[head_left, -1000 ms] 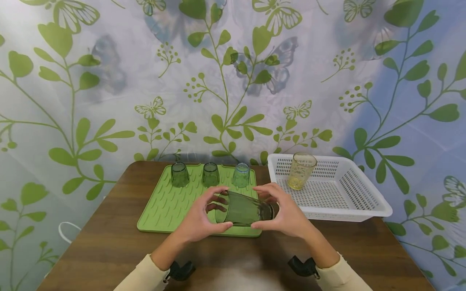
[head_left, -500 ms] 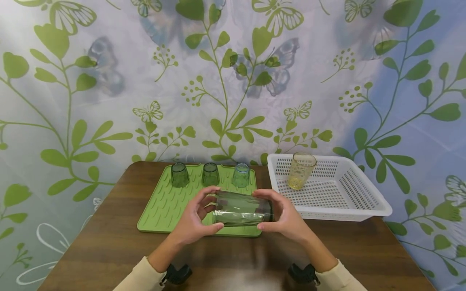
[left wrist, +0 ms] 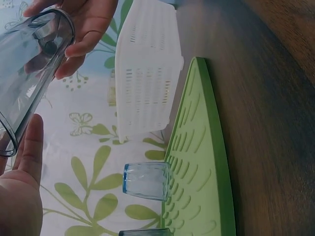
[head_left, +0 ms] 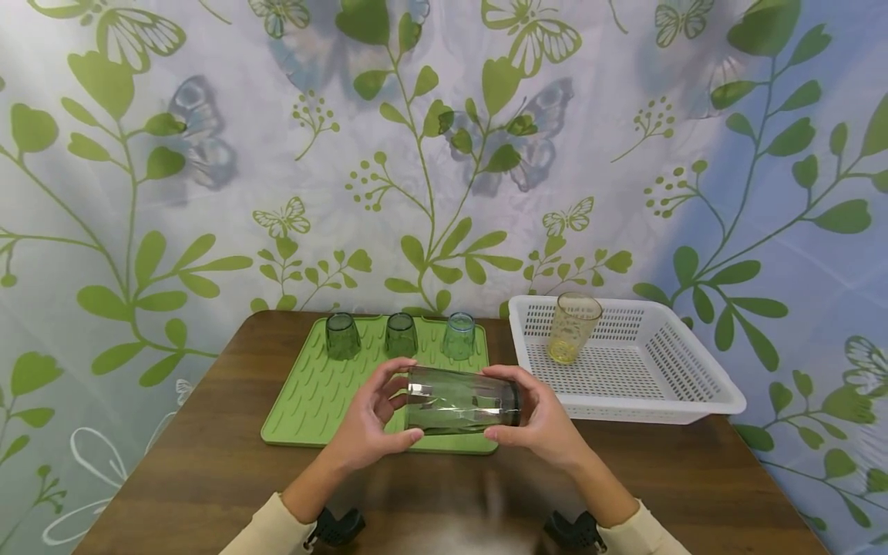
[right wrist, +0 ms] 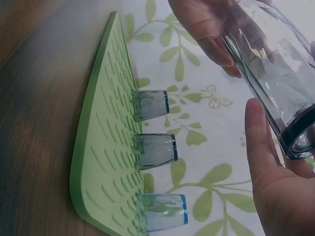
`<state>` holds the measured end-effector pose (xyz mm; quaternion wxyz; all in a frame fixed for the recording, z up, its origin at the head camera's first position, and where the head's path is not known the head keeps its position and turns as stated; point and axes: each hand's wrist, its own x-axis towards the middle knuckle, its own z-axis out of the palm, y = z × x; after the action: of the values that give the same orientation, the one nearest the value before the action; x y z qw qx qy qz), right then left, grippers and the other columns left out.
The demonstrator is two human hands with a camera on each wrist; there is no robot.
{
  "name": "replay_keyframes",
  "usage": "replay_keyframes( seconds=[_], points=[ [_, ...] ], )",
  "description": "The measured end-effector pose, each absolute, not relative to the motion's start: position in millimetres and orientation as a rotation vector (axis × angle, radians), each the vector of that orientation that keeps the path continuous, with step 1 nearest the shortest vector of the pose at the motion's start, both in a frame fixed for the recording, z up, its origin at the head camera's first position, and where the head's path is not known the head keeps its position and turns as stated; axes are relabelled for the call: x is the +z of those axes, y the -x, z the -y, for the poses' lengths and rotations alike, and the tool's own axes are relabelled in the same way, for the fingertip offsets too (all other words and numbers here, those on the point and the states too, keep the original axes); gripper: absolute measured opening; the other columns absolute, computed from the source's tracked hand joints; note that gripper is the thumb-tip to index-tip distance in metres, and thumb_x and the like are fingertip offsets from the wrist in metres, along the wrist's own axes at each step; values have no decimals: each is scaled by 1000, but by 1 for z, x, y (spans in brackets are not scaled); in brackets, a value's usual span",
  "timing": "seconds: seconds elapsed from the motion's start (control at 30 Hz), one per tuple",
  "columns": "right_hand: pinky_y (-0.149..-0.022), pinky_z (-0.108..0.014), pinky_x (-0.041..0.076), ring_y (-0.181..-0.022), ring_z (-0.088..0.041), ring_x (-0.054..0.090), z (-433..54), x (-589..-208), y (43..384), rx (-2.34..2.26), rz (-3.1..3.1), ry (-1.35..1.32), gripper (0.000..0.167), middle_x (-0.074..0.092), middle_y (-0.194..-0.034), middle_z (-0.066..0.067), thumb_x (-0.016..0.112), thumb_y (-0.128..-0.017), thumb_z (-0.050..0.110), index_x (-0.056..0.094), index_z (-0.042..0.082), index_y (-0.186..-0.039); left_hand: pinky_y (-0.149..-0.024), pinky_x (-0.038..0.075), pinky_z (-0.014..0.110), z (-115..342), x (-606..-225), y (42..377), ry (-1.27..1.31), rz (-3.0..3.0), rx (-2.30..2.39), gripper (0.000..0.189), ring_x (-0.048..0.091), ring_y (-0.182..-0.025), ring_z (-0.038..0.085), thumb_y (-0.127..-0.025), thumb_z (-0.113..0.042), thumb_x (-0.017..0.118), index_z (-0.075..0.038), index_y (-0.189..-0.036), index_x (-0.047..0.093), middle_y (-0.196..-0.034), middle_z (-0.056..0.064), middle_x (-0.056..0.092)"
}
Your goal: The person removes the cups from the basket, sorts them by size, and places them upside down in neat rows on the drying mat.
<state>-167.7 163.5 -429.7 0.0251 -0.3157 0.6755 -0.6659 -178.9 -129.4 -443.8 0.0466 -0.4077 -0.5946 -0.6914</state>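
Observation:
A tall grey-tinted drinking glass (head_left: 461,401) lies sideways in the air between both hands, above the front of the green drying mat (head_left: 305,408). My left hand (head_left: 371,416) holds its rim end, thumb below and fingers above. At the thick base end, my right hand (head_left: 537,412) grips it the same way. Up close, the glass (right wrist: 275,64) is clear-walled with a heavy bottom. Along the mat's back edge, upside down, stand a dark glass (head_left: 343,337), a second dark glass (head_left: 401,335) and a bluish glass (head_left: 459,337).
To the right, a white perforated plastic basket (head_left: 624,370) holds a yellow-tinted patterned glass (head_left: 574,327) leaning near its back left. Everything stands on a brown wooden table (head_left: 201,470). A cloth printed with leaves and butterflies (head_left: 444,154) hangs right behind the table.
The glass has turned in the hands and now lies nearly level, its rim end shifted a little left with the left hand. The glasses on the mat and the basket stay put.

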Motion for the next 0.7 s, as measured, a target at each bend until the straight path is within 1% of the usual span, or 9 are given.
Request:
replay_keyframes(
  seconds=[0.03, 0.13, 0.23, 0.37, 0.4, 0.47, 0.53, 0.6, 0.7],
  points=[
    [-73, -31, 63, -108, -15, 67, -163, -430, 168, -2067, -2074, 971, 73, 57, -138, -9, 81, -81, -6, 48, 0, -145, -102, 54, 30, 130, -444, 179, 1240, 1819, -2109, 83, 59, -124, 14, -77, 15, 76, 5, -149, 36, -145, 8, 47],
    [-74, -33, 64, -108, -16, 68, -163, -430, 168, -2074, -2069, 962, 71, 58, -136, -9, 81, -82, -6, 48, -1, -144, -102, 54, 28, 131, -444, 178, 1244, 1817, -2109, 83, 58, -124, 12, -77, 15, 76, 5, -149, 35, -147, 7, 46],
    [-72, -35, 64, -106, -17, 69, -162, -430, 168, -2078, -2075, 953, 69, 59, -134, -9, 81, -82, -5, 50, 0, -143, -102, 54, 28, 131, -446, 179, 1259, 1809, -2110, 83, 58, -124, 12, -78, 15, 75, 6, -149, 34, -146, 9, 46],
    [-73, -36, 64, -104, -18, 69, -160, -433, 170, -2088, -2073, 940, 68, 61, -131, -7, 81, -82, -4, 51, -1, -142, -104, 53, 28, 134, -447, 180, 1270, 1841, -2089, 84, 58, -125, 13, -79, 15, 74, 9, -150, 29, -146, 12, 44],
    [-74, -36, 64, -104, -17, 70, -159, -434, 170, -2093, -2071, 933, 68, 62, -131, -6, 82, -82, -4, 51, -1, -142, -103, 53, 29, 135, -447, 180, 1264, 1863, -2083, 85, 57, -126, 14, -80, 15, 75, 9, -151, 29, -146, 14, 43],
    [-74, -34, 64, -104, -17, 70, -158, -436, 171, -2097, -2079, 928, 68, 63, -131, -5, 82, -82, -3, 51, -2, -142, -104, 53, 30, 138, -447, 180, 1247, 1920, -2064, 86, 57, -127, 16, -81, 13, 76, 6, -152, 29, -148, 17, 41],
    [-74, -34, 64, -103, -17, 71, -157, -438, 172, -2109, -2078, 913, 68, 63, -131, -4, 83, -81, -4, 52, -2, -141, -104, 53, 30, 142, -447, 180, 1214, 1990, -2042, 87, 55, -128, 18, -82, 10, 77, 0, -154, 31, -150, 18, 40],
    [-73, -35, 64, -102, -17, 72, -156, -440, 172, -2113, -2090, 886, 67, 64, -129, -4, 83, -81, -4, 53, -1, -141, -104, 53, 30, 148, -447, 181, 1187, 2051, -2016, 88, 55, -129, 22, -82, 8, 78, -8, -156, 33, -152, 18, 39],
    [-73, -36, 64, -101, -18, 72, -153, -442, 175, -2110, -2111, 856, 67, 63, -127, -5, 83, -81, -2, 53, 1, -141, -103, 54, 33, 157, -448, 184, 1167, 2102, -1962, 90, 55, -128, 28, -82, 7, 79, -13, -157, 34, -151, 17, 41]
  ],
)
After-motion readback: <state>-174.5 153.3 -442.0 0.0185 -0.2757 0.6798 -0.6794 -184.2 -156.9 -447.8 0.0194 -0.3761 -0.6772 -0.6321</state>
